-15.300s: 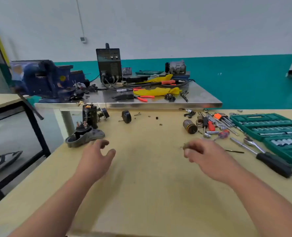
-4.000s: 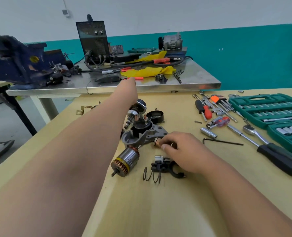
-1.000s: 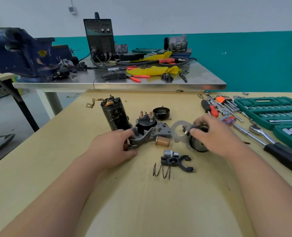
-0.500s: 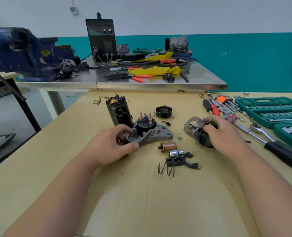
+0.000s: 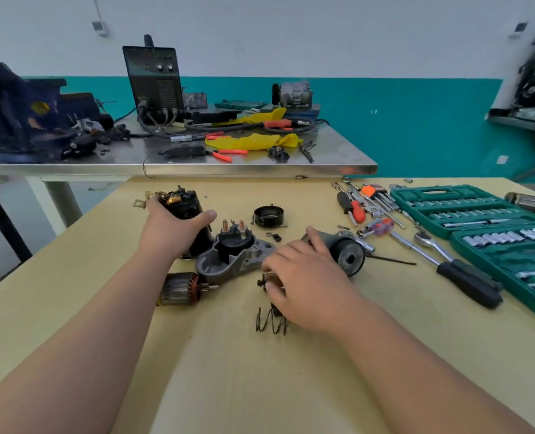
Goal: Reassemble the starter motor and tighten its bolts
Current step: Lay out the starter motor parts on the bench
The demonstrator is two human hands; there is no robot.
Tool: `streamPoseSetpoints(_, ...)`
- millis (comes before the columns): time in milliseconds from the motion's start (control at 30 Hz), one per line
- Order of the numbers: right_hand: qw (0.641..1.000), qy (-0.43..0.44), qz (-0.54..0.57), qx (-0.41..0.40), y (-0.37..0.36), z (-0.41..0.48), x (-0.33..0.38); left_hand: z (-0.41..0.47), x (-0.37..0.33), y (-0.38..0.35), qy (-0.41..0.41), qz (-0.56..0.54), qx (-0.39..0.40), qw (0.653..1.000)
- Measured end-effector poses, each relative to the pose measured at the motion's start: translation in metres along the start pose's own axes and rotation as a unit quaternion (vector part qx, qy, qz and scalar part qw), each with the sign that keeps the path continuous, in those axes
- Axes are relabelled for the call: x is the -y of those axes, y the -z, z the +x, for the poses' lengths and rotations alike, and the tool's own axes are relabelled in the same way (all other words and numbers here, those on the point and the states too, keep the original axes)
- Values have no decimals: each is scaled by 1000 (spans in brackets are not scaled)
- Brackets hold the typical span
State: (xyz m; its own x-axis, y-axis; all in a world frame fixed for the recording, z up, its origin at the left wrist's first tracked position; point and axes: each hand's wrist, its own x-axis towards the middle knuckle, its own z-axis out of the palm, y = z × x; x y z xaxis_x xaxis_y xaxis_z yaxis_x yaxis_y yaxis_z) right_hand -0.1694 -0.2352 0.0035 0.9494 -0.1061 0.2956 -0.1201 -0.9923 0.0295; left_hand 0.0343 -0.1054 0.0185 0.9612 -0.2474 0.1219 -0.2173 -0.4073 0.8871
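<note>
The starter motor lies in pieces on the wooden table (image 5: 260,386). My left hand (image 5: 172,228) grips the upright black cylindrical motor casing (image 5: 186,203) from the front. To its right sits the grey nose housing (image 5: 228,266) with a black solenoid cap (image 5: 233,239) on it. The copper-wound armature (image 5: 180,289) lies beside my left forearm. My right hand (image 5: 303,286) reaches over a small copper-coloured plunger (image 5: 266,278), with thumb and fingers pinching it. Below it a wire spring (image 5: 267,321) shows, the black fork beside it mostly hidden. A black and grey round end part (image 5: 347,256) lies just right of my hand.
A black ring cap (image 5: 268,216) and small clips lie behind the housing. At the right are screwdrivers (image 5: 352,208), a ratchet (image 5: 460,272) and a green socket set (image 5: 479,220). A steel bench (image 5: 260,166) with a welder and a blue vise stands behind.
My left hand left the grey housing and took the black casing behind it. My right hand let go of the round end part and moved left onto the copper plunger.
</note>
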Motion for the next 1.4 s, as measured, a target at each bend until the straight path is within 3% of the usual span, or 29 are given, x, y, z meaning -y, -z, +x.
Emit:
streamPoseSetpoints(333, 996, -47, -56, 44, -7, 5, 1, 13, 15, -3, 13, -34, -45, 998)
streamPoseSetpoints(567, 993, -75, -61, 66, -11, 12, 2, 19, 26, 17, -19, 41, -25, 999)
streamPoseSetpoints(667, 995, -82, -18, 57, -8, 11, -2, 17, 28, 20, -40, 35, -5, 999)
streamPoseSetpoints(733, 988, -115, 106, 8, -5, 7, -6, 14, 26, 19, -57, 60, 10, 997)
streamPoseSetpoints(867, 887, -189, 403, -121, 4, -2, -17, 8, 23, 18, -78, 92, 36, 992)
streamPoseSetpoints(1067, 724, -179, 647, -158, 7, -2, -31, 7, 25, 16, -93, 101, 29, 990)
streamPoseSetpoints(1233, 683, -192, 688, -152, 6, -1, -36, 6, 26, 15, -91, 111, 30, 989)
streamPoseSetpoints(1300, 693, -200, 674, -159, 5, -1, -38, 3, 24, 15, -98, 136, 11, 986)
streamPoseSetpoints(1400, 703, -209, 660, -164, 5, -2, -41, -6, 16, 15, -140, 206, -78, 965)
